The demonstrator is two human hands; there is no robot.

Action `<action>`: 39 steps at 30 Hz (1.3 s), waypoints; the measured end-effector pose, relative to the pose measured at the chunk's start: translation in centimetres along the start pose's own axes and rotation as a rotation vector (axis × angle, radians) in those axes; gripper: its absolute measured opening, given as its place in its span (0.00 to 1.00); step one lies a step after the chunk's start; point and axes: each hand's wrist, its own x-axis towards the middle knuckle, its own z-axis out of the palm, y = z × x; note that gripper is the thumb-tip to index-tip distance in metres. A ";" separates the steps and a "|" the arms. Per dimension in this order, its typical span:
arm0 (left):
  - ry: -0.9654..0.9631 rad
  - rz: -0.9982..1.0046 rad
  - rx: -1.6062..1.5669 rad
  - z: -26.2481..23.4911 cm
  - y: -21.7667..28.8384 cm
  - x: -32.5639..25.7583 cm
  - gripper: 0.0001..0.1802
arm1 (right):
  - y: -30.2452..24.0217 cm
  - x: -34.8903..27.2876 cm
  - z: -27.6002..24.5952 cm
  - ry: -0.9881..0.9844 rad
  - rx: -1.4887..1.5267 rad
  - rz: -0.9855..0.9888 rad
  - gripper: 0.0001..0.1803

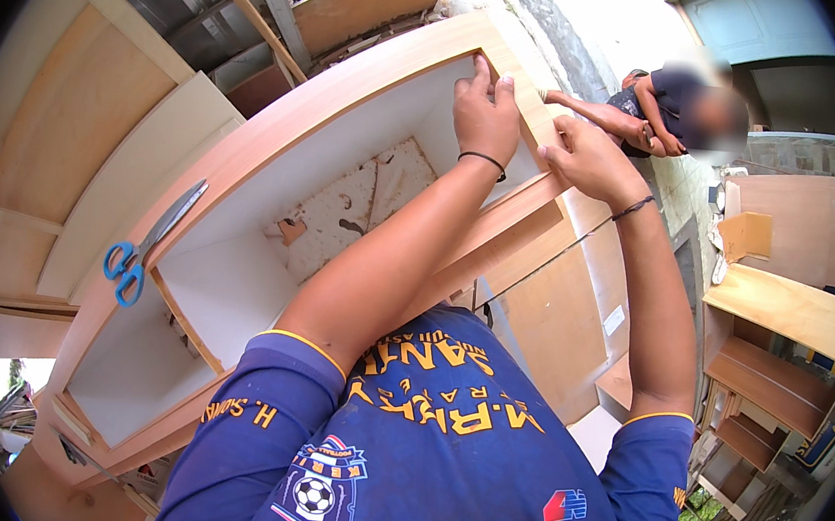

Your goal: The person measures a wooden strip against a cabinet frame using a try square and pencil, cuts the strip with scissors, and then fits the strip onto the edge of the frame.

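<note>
A large wooden cabinet frame [376,68] with pale wood-grain faces and white inner panels lies before me. My left hand [486,121] is at its far right inner corner. Its index finger stretches onto the corner, the thumb stands apart, and the other fingers curl out of sight. On the outer edge of the same end rail, my right hand [593,162] pinches with thumb and bent fingers; whether a thin strip lies in that pinch is hidden. Scissors [142,249] with blue handles rest on the frame's left rail.
Wooden panels [84,118] lean at the left. Right of the frame stand an open shelf unit [774,365] and a brown board [813,228]. Another person [653,107] sits at the far right. A stained board [352,209] shows inside the frame.
</note>
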 end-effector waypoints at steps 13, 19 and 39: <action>-0.068 0.056 0.055 -0.8 -0.5 0.5 0.34 | 2.8 0.8 0.8 -0.134 0.238 -0.012 0.25; -0.283 0.643 0.473 -5.3 1.8 0.0 0.30 | 5.3 -1.4 2.3 -0.232 0.734 0.108 0.26; -1.220 1.101 0.805 -2.7 5.1 5.5 0.28 | 4.5 -0.9 6.5 0.204 0.705 -0.063 0.23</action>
